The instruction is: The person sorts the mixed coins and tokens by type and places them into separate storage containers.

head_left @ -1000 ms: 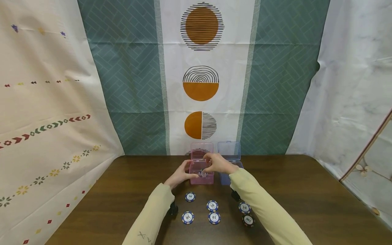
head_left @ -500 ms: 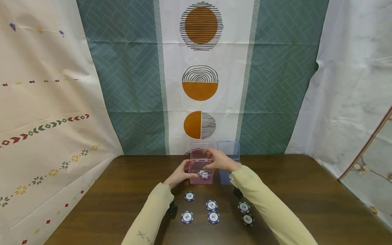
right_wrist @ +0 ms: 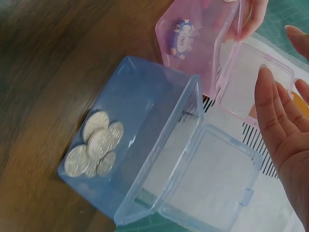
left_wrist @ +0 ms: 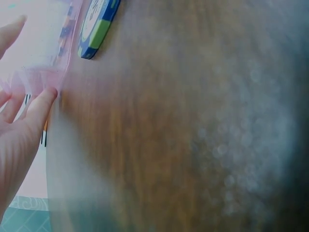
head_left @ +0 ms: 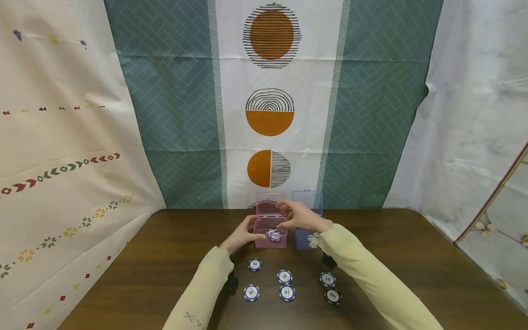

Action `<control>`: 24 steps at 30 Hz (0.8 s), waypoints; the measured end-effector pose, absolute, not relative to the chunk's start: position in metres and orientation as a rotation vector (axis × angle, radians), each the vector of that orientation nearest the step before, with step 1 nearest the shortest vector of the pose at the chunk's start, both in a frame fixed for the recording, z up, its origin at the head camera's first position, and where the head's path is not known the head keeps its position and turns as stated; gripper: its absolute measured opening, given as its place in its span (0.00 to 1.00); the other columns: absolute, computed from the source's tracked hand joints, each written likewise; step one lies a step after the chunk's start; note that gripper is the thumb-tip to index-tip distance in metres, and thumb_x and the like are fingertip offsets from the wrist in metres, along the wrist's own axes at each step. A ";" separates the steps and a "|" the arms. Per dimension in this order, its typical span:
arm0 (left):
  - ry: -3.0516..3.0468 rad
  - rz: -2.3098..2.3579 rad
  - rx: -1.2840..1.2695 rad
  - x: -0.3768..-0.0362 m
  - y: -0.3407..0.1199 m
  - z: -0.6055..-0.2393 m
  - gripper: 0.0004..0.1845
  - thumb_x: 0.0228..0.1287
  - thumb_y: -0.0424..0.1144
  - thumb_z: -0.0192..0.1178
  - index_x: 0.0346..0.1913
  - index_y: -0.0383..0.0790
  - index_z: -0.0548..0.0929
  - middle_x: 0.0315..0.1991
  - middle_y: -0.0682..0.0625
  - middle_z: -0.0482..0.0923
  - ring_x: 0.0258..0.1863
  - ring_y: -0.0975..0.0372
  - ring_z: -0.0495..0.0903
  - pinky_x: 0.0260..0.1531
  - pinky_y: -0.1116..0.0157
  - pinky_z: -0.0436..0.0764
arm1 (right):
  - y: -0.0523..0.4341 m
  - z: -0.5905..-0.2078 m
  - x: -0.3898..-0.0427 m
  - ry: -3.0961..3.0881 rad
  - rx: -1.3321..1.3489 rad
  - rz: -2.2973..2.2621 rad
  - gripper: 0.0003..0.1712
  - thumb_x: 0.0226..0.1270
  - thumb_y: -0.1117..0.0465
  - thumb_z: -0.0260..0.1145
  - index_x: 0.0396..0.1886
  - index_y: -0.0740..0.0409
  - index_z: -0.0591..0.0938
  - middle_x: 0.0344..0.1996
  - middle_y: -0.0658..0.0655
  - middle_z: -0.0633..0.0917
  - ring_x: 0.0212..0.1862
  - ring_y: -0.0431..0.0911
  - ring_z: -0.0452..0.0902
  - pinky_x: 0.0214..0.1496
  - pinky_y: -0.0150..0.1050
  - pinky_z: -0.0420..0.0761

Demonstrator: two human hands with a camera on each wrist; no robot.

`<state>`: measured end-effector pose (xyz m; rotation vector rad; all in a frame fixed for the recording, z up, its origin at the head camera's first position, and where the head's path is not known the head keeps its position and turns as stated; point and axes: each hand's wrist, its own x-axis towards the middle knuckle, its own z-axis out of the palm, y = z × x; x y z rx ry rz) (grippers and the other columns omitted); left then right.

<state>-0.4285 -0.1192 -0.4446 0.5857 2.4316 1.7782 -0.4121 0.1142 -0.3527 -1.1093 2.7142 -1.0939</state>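
My left hand (head_left: pixel 242 236) grips the left side of a clear pink plastic box (head_left: pixel 270 244), thumb near the front and fingers farther back. The box's lid (head_left: pixel 271 203) stands open behind it. Inside lie blue-and-white poker chips (head_left: pixel 274 235), overlapping one another. Just above the box's right side, my right hand (head_left: pixel 303 217) hovers with nothing in its relaxed fingers. A clear blue plastic box (right_wrist: pixel 145 106) stands to the right, its lid (right_wrist: pixel 210 174) open too. Several silvery coins (right_wrist: pixel 99 145) are in it.
Nearer me on the brown table (head_left: pixel 173 275) lie several blue-rimmed chips, among them a 50 chip (head_left: pixel 255 264) and a 10 chip (head_left: pixel 251 292). A black-rimmed 100 chip (head_left: pixel 332 296) is at the right. A patterned cloth (head_left: pixel 177 137) hangs behind the table.
My right hand has let go of a chip inside the pink box and drawn up and to the right. My left hand stays on the box.
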 end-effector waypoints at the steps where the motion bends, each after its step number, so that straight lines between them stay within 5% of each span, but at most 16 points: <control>1: 2.440 1.780 0.586 -0.429 -0.119 -0.445 0.36 0.51 0.36 0.67 0.62 0.38 0.60 0.61 0.40 0.60 0.59 0.46 0.60 0.54 0.46 0.59 | 0.116 -0.352 -0.411 2.708 -1.125 -1.093 0.31 0.50 0.60 0.72 0.53 0.59 0.69 0.38 0.60 0.76 0.31 0.47 0.76 0.26 0.38 0.79; 8: 2.459 1.754 0.583 -0.427 -0.119 -0.444 0.37 0.51 0.37 0.67 0.62 0.39 0.60 0.60 0.39 0.61 0.59 0.46 0.61 0.54 0.45 0.58 | 0.128 -0.351 -0.404 2.704 -1.259 -1.032 0.26 0.51 0.62 0.71 0.50 0.61 0.72 0.33 0.58 0.77 0.26 0.44 0.75 0.25 0.34 0.78; 16: 2.422 1.748 0.630 -0.407 -0.119 -0.422 0.38 0.52 0.35 0.66 0.63 0.31 0.57 0.61 0.33 0.58 0.59 0.42 0.59 0.54 0.44 0.57 | 0.141 -0.352 -0.396 2.656 -1.267 -1.066 0.22 0.53 0.62 0.70 0.47 0.60 0.74 0.34 0.64 0.77 0.25 0.50 0.75 0.22 0.45 0.78; 24: 2.444 1.738 0.618 -0.417 -0.119 -0.433 0.38 0.51 0.36 0.67 0.63 0.34 0.58 0.61 0.36 0.59 0.59 0.44 0.59 0.54 0.43 0.57 | 0.153 -0.358 -0.392 2.677 -1.283 -1.026 0.22 0.53 0.59 0.70 0.46 0.64 0.75 0.32 0.60 0.77 0.26 0.45 0.75 0.24 0.36 0.77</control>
